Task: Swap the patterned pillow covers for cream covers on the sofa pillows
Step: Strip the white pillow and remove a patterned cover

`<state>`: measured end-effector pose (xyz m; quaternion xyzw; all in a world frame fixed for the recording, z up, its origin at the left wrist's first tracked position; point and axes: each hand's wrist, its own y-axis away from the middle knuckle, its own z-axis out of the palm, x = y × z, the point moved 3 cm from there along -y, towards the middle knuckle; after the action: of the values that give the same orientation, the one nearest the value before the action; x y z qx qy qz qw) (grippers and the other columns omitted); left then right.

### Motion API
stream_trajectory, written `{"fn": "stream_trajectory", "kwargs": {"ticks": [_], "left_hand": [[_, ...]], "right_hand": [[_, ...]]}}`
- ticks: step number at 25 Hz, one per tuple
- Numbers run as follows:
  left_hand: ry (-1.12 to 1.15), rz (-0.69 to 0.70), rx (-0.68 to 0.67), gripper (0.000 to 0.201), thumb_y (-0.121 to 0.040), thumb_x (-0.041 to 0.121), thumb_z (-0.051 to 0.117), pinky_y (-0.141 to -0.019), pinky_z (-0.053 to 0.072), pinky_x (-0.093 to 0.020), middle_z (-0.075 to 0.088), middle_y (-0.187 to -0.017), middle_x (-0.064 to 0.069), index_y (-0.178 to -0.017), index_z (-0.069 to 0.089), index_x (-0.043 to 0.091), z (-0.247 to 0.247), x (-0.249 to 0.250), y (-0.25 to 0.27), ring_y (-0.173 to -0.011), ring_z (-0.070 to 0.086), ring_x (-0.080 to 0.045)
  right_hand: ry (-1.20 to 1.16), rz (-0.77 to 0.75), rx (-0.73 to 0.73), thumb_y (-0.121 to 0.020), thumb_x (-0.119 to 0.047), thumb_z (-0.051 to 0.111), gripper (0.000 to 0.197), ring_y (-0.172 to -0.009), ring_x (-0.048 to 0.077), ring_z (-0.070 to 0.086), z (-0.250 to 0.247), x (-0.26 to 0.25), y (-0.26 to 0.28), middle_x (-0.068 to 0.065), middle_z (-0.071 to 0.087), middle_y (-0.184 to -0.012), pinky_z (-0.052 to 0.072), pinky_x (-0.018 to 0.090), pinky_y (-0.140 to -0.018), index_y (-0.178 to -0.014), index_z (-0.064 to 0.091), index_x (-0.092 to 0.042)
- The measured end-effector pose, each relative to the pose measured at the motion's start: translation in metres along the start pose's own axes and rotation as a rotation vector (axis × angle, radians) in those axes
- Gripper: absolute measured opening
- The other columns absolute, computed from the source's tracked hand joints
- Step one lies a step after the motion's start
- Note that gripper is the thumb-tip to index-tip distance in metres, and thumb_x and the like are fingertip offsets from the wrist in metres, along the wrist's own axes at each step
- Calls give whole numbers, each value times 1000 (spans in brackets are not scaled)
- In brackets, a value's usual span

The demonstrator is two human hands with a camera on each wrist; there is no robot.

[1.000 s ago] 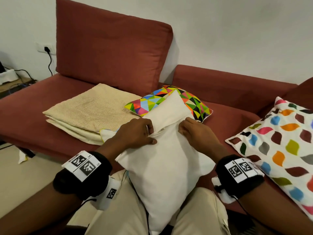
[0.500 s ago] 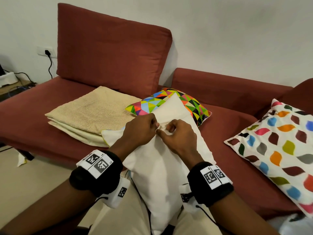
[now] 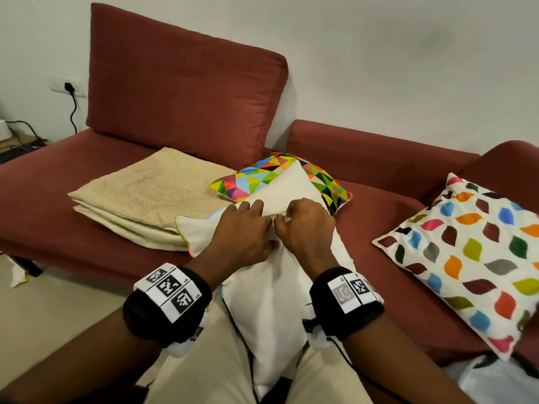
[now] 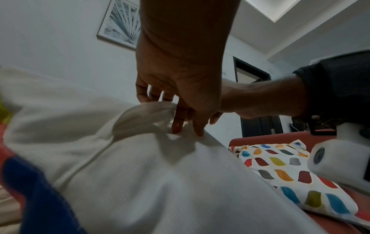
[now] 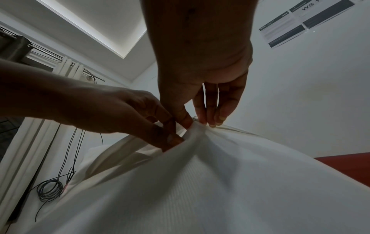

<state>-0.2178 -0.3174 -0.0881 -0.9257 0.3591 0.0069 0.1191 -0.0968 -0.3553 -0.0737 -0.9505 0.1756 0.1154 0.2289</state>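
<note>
A pillow in a plain cream cover (image 3: 271,301) stands on my lap and leans on the sofa seat. Both hands meet at the cover's open seam, halfway up the pillow. My left hand (image 3: 258,218) pinches a fold of the cream fabric (image 4: 152,110) beside the opening. Thumb and fingers of my right hand (image 3: 287,221) pinch the seam's edge (image 5: 197,125), touching the left hand (image 5: 168,136). Behind the pillow lies a triangle-patterned pillow (image 3: 262,176). A leaf-patterned pillow (image 3: 472,252) lies to the right.
A stack of folded cream covers (image 3: 145,196) lies on the red sofa seat (image 3: 43,185) at the left. A tall red back cushion (image 3: 180,91) stands behind it. A plug and cable (image 3: 71,103) hang on the wall at far left.
The right hand slid left along the seam until it met the left hand. Both now pinch the cover at the same spot. The pillow stays on my lap.
</note>
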Motion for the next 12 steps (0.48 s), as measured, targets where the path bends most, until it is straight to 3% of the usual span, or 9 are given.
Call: {"fn": "stream_trajectory", "kwargs": {"ticks": [3,7,12], "left_hand": [[44,-10,1,43,-91,52,47,-80,41,-37,54,-113,-3,-121,57,23,1,5,-7,-101,54,-25],[194,8,-18,34,-96,44,44,-66,44,-34,60,-94,0,-107,66,21,3,10,-12,-87,58,-21],[90,16,-47,25,-93,36,48,-68,37,-32,63,-104,-4,-102,64,20,-10,26,-8,-93,61,-26]], "right_hand": [[29,-10,12,-84,-36,60,27,-87,28,63,-6,-1,-2,5,67,-91,32,28,-61,-87,70,-11],[57,25,-6,-81,-31,58,22,-84,29,62,-10,8,-3,5,67,-85,31,28,-60,-81,68,-11],[90,30,-45,-81,-22,55,15,-93,32,58,-3,18,-8,9,66,-86,31,30,-60,-78,63,-9]]}}
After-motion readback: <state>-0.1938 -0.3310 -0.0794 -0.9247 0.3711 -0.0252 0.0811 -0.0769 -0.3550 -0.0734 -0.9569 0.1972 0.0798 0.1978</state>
